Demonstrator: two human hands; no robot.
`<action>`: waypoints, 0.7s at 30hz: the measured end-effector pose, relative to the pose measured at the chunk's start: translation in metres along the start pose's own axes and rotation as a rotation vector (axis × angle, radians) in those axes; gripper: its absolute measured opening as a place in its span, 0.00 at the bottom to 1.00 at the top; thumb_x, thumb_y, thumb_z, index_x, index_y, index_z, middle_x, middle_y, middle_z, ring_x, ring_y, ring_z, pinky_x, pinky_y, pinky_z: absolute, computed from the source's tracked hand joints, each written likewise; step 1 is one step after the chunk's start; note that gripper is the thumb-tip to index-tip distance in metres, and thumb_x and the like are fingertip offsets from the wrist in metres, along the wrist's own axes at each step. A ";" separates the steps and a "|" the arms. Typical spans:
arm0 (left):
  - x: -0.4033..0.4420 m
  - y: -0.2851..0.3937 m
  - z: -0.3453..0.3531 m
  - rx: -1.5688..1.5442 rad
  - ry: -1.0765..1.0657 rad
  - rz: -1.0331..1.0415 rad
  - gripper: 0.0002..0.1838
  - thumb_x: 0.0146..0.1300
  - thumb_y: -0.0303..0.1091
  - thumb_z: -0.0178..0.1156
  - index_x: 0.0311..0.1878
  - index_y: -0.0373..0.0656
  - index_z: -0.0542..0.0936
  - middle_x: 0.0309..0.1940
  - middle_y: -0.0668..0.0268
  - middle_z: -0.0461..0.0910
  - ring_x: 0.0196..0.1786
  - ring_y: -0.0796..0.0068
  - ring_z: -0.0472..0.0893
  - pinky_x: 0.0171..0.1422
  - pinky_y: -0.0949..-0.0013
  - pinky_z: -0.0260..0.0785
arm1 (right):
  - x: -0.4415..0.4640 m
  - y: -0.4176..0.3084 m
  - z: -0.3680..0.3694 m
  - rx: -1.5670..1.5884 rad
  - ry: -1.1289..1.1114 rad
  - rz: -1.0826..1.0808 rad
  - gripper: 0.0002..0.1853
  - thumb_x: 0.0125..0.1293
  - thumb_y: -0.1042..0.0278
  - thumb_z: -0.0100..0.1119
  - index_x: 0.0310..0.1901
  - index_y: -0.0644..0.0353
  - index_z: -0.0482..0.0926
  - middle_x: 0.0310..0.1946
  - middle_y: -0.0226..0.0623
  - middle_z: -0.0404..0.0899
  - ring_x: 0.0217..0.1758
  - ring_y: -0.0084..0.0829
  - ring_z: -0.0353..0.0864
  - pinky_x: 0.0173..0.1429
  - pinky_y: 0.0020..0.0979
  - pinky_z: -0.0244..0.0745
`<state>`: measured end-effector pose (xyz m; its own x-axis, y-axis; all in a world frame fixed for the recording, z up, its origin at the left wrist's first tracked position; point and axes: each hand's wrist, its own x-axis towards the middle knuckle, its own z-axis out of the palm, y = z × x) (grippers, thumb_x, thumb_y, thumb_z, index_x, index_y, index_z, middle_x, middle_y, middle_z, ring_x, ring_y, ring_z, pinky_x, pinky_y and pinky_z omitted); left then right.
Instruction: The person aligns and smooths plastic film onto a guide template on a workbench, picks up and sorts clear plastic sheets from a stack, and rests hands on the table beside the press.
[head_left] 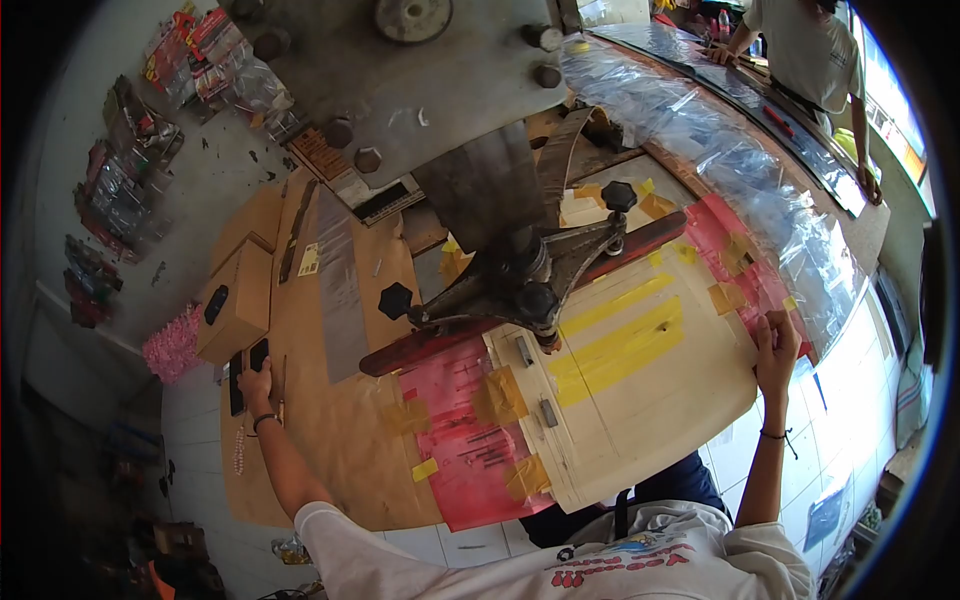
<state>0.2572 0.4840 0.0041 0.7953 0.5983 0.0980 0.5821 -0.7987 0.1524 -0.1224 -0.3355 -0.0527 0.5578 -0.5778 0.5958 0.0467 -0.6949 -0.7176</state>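
My left hand (257,387) is at the left of the brown-covered table, its fingers closed around a small black object (259,354). Beside it lies a flat black phone-like object (237,385), with a string of pink beads (239,450) hanging nearby. On the right, my right hand (776,352) has curled fingers at the near end of a red sheet (745,262), by the corner of a cream board (640,400) with yellow tape strips. Another red sheet (465,440) is taped along the board's left side. A metal press arm with black knobs (535,270) stands over the board.
Overhead is a heavy bolted metal plate (420,90). A cardboard box (237,300) sits at left, beside pink shredded material (172,345). Clear plastic film (720,150) covers the table behind, where another person (808,55) stands. Packaged goods (215,60) hang on the wall.
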 end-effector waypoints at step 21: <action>-0.037 0.013 -0.006 -0.020 0.106 0.161 0.41 0.62 0.61 0.66 0.55 0.22 0.82 0.59 0.35 0.80 0.63 0.41 0.80 0.71 0.51 0.72 | 0.000 0.004 0.001 0.014 0.031 0.064 0.11 0.77 0.69 0.58 0.35 0.65 0.75 0.22 0.26 0.71 0.25 0.15 0.65 0.29 0.25 0.59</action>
<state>0.2342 0.4524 0.0083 0.8551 0.4667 0.2261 0.4441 -0.8841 0.1454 -0.1215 -0.3373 -0.0559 0.5341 -0.6339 0.5594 0.0237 -0.6502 -0.7594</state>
